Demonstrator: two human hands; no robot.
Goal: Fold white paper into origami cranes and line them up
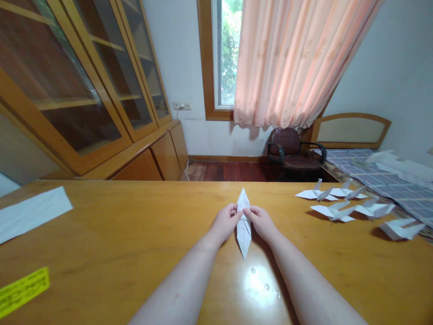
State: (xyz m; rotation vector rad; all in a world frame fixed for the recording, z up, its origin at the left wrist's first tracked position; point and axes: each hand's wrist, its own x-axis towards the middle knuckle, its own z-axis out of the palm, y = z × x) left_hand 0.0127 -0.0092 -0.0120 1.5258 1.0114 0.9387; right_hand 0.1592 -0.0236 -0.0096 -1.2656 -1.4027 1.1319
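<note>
A white folded paper (244, 237), long and diamond-shaped with a point at each end, is held between my two hands just above or on the wooden table. My left hand (226, 222) grips its left edge near the middle, thumb on top and fingers curled at the side. Opposite it, my right hand (261, 220) pinches the right edge, its thumb also lying on the paper. A crease runs across the paper just below the thumbs. The undersides of the fingers are hidden.
Several folded paper cranes (333, 211) stand at the right of the table (135, 253). White paper (34, 212) lies at the left, above a yellow printed label (25, 291). Beyond the table are a glass-fronted cabinet (149, 162), an office chair (287, 146) and a bed (358, 160).
</note>
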